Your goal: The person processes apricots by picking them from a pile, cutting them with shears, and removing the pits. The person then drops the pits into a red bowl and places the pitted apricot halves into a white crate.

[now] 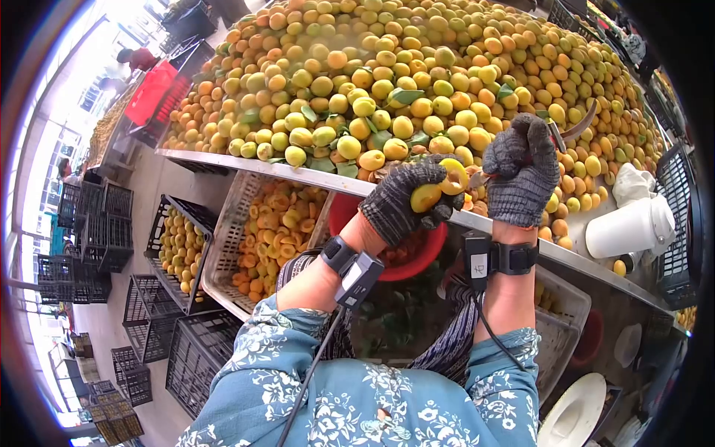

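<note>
My left hand (413, 195), in a dark grey knitted glove, is closed around a split apricot (426, 199). Two parts of the fruit show between the fingers, one with its hollow inside turned outward. Just to the right, my gloved right hand (523, 167) grips a curved knife (581, 123). Its hooked blade sticks out to the right of the fist, and a small pointed metal piece shows on the left side, near the apricot. Both hands are over the front edge of a table heaped with whole apricots (402, 127). A red basin (402, 268) sits below my left hand.
A pale crate (216, 279) of apricot halves stands left of my legs, beside a black crate (155, 246) of whole fruit. Several black crates (190, 365) are on the floor. A white container (629, 227) lies on the table at right. A person (138, 58) is far left.
</note>
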`<state>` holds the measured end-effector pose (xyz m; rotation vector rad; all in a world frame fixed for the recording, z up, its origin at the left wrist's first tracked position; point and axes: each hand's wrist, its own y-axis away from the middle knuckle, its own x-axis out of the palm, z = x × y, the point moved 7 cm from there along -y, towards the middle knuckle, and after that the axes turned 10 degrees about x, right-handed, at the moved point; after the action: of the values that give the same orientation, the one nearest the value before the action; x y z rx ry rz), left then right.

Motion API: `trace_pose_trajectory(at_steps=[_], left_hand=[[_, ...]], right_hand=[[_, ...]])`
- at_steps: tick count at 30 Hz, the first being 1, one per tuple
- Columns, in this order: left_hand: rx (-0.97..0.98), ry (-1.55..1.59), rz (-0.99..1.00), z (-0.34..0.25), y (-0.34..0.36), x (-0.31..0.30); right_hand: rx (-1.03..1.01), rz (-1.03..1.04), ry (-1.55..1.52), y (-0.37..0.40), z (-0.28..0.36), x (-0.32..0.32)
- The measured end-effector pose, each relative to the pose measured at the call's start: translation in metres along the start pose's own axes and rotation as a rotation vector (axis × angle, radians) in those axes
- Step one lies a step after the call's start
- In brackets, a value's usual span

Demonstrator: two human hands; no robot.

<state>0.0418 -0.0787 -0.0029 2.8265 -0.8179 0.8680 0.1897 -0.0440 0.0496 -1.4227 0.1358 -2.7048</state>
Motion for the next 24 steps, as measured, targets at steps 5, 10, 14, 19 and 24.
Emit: trace_pose_trajectory(at_steps=[5,10,14,19,24], left_hand=[[-0.059,-0.148,-0.149,0.014,0.003,-0.004],[-0.138,-0.077,-0.123,0.028,0.001,-0.01],[-0.041,-0.233,0.034,0.018,-0.002,0.008],[0.122,-0.303,0.025,0.002,-0.001,0.018],[0.341,-0.696,0.207,-0.011,-0.001,0.023]], right_hand=[[-0.15,-0.06,0.223,0.006,0.009,0.012],[-0.184,-0.089,0.377,0.011,0.012,0.019],[-0.181,-0.038,0.38,0.015,0.009,0.029],[-0.183,-0.086,0.456,0.019,0.004,0.035],[-0.201,-0.094,0.581,0.024,0.002,0.044]])
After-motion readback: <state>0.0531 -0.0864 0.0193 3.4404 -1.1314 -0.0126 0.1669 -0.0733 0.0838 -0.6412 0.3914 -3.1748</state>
